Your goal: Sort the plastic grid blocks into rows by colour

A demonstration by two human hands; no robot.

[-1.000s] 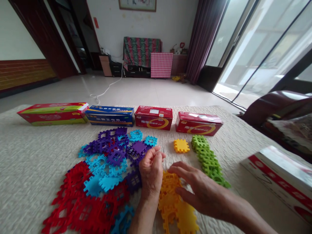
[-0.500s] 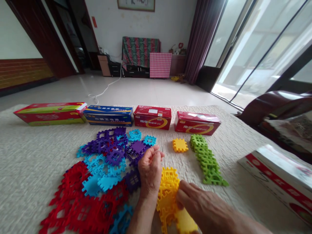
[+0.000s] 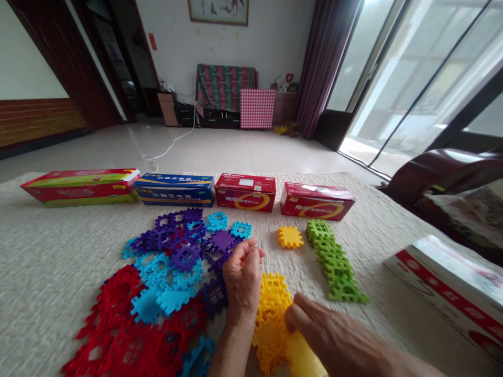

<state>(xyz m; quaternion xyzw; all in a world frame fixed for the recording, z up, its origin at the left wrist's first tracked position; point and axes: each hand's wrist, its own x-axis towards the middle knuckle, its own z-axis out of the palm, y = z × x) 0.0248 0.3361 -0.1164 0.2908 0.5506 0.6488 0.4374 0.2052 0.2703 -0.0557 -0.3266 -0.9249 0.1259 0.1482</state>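
We find the yellow interlocking tiles (image 3: 271, 335) on the near part of the quilted cover (image 3: 47, 272), their long axis running toward its far edge. The right hand (image 3: 314, 319) is nearer, fingers curled against their right side; we cannot tell whether it pinches one. The left hand (image 3: 242, 275), fingertips gathered to thumb, stands beside the purple window tile (image 3: 214, 294), nothing visible in it.

At the top centre we see a framed picture (image 3: 219, 10) on the wall; beneath it we find a patterned cloth (image 3: 226, 86) beside a red-checked cloth (image 3: 257, 109); toward the upper right we notice a purple curtain (image 3: 324, 63); left of centre, a white cord (image 3: 177, 138) trails over the pale floor (image 3: 236, 152).
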